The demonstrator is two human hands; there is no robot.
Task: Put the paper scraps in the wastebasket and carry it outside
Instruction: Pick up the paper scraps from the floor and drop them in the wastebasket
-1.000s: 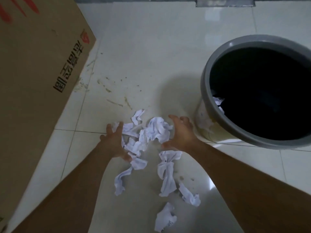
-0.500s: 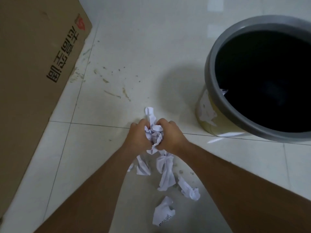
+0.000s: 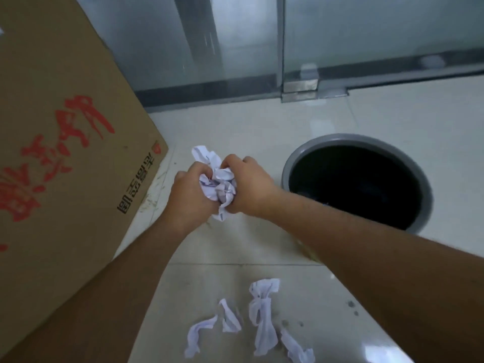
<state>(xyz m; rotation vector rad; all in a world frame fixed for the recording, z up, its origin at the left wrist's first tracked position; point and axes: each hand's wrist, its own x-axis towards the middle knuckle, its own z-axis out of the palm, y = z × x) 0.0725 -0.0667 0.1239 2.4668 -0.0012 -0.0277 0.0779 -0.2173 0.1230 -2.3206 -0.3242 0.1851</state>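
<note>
A bunch of crumpled white paper scraps (image 3: 218, 180) is pressed between my left hand (image 3: 190, 196) and my right hand (image 3: 248, 187), held up above the floor. Both hands are closed around it, and one scrap end sticks out at the top. The grey round wastebasket (image 3: 424, 184) with a dark inside stands on the floor to the right of my hands, a short way off. Several more white scraps (image 3: 260, 314) lie on the tiles below, between my forearms.
A big brown cardboard box (image 3: 57, 158) with red and black print fills the left side. Glass panels (image 3: 366, 30) with a metal frame and floor fitting (image 3: 301, 86) run along the back. Pale floor tiles (image 3: 392, 113) lie between the glass and the basket.
My hands closed together on a bunch of scraps and lifted it off the floor. The view tilted up, bringing the glass panels into sight; the other scraps stayed on the tiles.
</note>
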